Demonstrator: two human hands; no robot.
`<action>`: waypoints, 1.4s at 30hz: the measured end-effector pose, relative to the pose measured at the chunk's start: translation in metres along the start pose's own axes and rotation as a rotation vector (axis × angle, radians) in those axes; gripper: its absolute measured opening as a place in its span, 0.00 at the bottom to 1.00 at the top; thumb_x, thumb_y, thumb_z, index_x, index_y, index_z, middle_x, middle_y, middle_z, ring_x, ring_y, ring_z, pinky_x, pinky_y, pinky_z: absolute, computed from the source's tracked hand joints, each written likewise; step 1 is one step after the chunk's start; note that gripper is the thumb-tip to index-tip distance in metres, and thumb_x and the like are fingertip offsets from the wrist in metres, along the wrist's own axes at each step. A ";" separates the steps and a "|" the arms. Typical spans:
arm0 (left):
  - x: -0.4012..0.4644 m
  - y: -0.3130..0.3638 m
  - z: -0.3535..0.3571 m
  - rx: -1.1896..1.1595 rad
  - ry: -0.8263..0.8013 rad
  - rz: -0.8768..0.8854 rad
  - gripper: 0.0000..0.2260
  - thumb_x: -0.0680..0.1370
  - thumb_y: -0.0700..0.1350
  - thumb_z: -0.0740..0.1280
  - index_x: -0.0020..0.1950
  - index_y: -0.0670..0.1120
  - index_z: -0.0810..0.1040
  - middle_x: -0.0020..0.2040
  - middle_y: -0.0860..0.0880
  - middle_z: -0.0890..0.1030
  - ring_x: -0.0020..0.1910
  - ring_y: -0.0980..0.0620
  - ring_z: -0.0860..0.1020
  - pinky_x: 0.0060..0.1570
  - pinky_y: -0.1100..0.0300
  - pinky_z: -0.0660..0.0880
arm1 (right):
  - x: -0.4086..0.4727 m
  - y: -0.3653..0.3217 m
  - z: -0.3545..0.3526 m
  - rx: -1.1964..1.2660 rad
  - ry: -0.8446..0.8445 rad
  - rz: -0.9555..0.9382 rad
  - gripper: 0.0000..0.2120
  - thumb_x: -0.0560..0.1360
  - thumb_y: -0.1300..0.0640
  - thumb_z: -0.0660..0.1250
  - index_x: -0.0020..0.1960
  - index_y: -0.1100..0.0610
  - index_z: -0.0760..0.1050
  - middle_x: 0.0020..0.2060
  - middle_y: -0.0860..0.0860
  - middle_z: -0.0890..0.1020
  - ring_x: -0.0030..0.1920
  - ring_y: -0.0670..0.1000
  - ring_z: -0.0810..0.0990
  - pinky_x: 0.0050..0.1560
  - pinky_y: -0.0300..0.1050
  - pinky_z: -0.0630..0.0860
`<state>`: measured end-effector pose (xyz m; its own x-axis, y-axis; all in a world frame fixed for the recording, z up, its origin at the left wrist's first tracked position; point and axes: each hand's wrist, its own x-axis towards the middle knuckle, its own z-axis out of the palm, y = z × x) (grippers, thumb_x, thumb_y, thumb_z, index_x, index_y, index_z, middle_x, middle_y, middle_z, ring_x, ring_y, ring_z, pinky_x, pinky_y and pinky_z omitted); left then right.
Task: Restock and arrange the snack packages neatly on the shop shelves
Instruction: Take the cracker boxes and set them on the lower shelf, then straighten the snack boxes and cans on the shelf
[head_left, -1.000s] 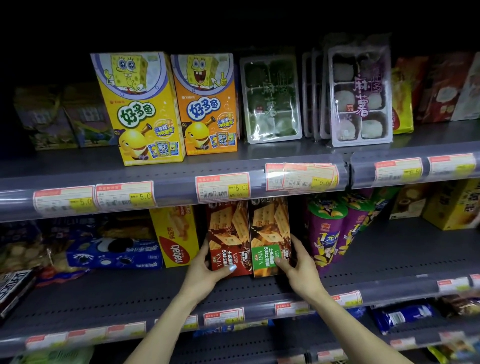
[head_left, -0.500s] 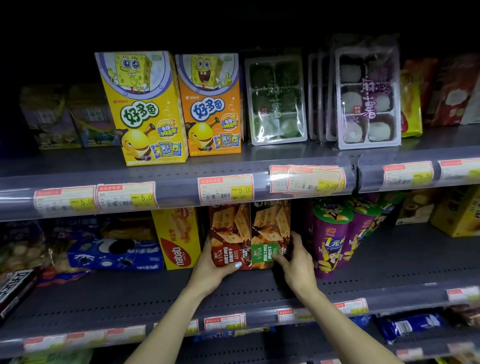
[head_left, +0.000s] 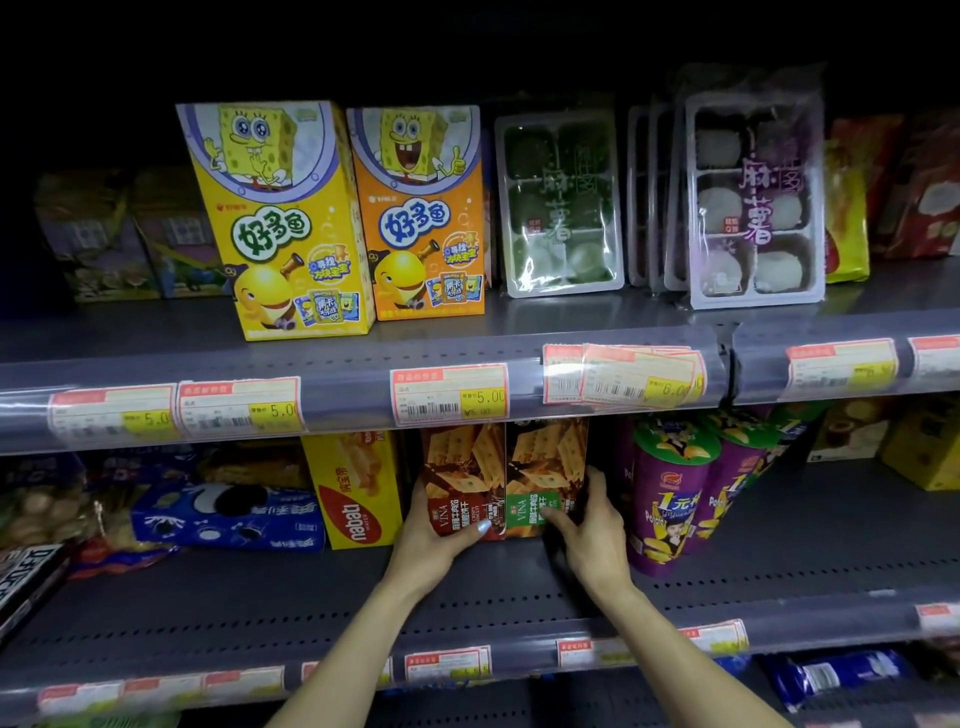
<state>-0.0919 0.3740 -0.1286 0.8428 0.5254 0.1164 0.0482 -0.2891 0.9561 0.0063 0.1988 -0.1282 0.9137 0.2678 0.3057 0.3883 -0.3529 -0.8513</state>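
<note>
In the head view, the step in hand is judged to be the setting of two cracker boxes side by side on the middle shelf (head_left: 519, 597), well back from its front edge. The red cracker box (head_left: 462, 480) is held at its lower left corner by the left hand (head_left: 434, 540), the thumb laid across the front face and the fingers hidden behind the left side. The green-labelled cracker box (head_left: 545, 478) is held at its lower right by the right hand (head_left: 592, 535), with one finger pressed on the green label and the thumb reaching up along the right edge; how far the other fingers wrap round cannot be told. Both boxes stand upright and touch each other along their inner edges, and their tops are hidden behind the price rail (head_left: 363, 400) of the shelf above. The pair is flanked by a yellow wafer box (head_left: 358, 488) just beside it on the left and by purple crisp tubs (head_left: 670, 499) near it on the right. The next move is judged to call for the boxes to be squared with their neighbours, faces forward and level with them, and then for both hands to be let go without the boxes being tipped.
</note>
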 end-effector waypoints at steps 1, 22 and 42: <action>0.001 0.000 0.000 -0.001 0.003 -0.004 0.40 0.68 0.47 0.78 0.74 0.50 0.60 0.63 0.54 0.75 0.60 0.57 0.75 0.53 0.69 0.70 | 0.001 0.000 0.000 -0.001 -0.002 -0.001 0.30 0.72 0.58 0.72 0.70 0.59 0.63 0.59 0.57 0.79 0.59 0.57 0.78 0.52 0.42 0.73; -0.003 0.019 0.002 0.000 -0.007 -0.074 0.38 0.70 0.45 0.76 0.73 0.49 0.59 0.61 0.55 0.72 0.60 0.57 0.71 0.58 0.64 0.67 | 0.002 -0.006 0.000 -0.031 -0.068 0.053 0.27 0.75 0.60 0.69 0.69 0.60 0.62 0.59 0.59 0.78 0.58 0.60 0.78 0.52 0.46 0.74; -0.078 0.063 0.053 -0.036 0.086 0.017 0.11 0.75 0.43 0.71 0.55 0.54 0.75 0.54 0.57 0.78 0.55 0.54 0.77 0.49 0.66 0.72 | -0.064 -0.022 -0.070 -0.182 -0.156 0.153 0.08 0.74 0.56 0.68 0.51 0.57 0.75 0.46 0.54 0.83 0.49 0.55 0.80 0.42 0.40 0.67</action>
<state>-0.1265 0.2726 -0.0919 0.7944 0.5877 0.1535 0.0139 -0.2703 0.9627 -0.0528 0.1269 -0.0990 0.9392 0.3289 0.0986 0.2758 -0.5515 -0.7873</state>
